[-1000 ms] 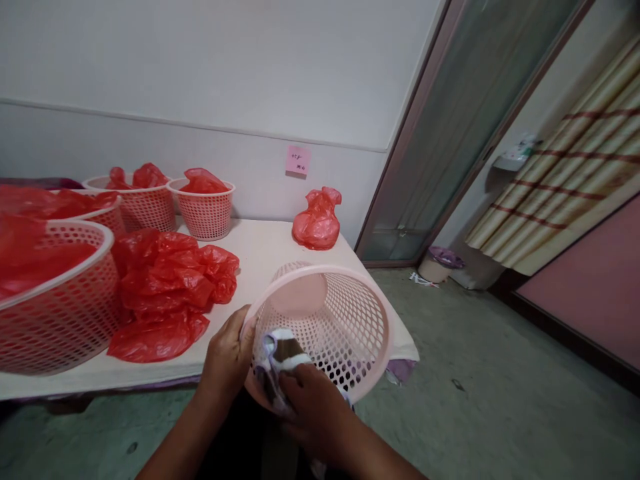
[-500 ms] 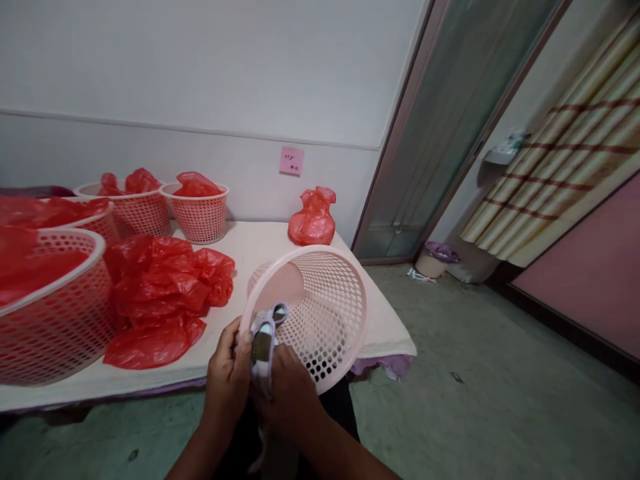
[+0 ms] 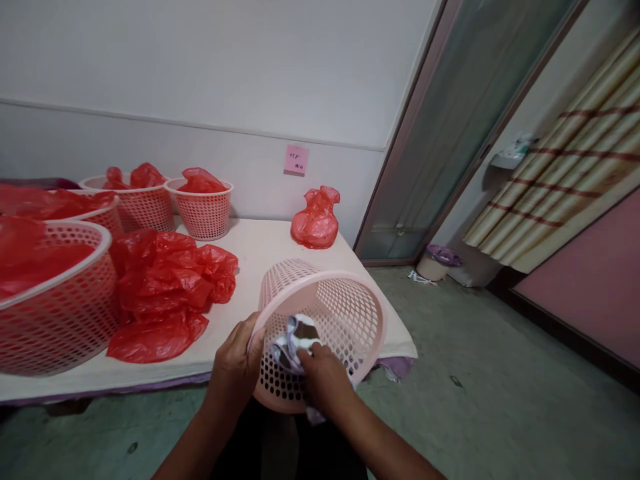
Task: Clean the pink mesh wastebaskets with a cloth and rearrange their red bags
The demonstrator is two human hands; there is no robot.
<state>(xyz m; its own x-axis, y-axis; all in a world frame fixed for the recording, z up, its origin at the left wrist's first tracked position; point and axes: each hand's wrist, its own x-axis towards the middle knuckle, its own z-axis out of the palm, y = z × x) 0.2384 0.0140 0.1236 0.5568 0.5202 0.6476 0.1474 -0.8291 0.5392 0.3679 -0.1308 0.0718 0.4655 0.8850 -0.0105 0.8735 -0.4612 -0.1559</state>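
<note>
A pale pink perforated plastic basket (image 3: 350, 283) is tipped on its side at the table's front edge, its mouth facing me. My left hand (image 3: 237, 360) grips the left of its rim, thumb and fingers closed around it. Inside the mouth, my right hand (image 3: 327, 377) is closed on a white and brown cloth (image 3: 303, 331) with purple edging. Part of the cloth trails below that hand, and my fingers partly cover the rest.
Crumpled red plastic bags (image 3: 165, 287) lie left of the basket. Several pink baskets (image 3: 206, 210) with red bags stand further left. A knotted red bag (image 3: 316, 220) sits near the wall under a pink note (image 3: 296, 160). A small bin (image 3: 433, 263) stands on the floor at right.
The basket has shifted slightly right and turned. My right hand has moved rightward with the cloth, from the left rim into the basket's mouth. My left hand stays on the rim.
</note>
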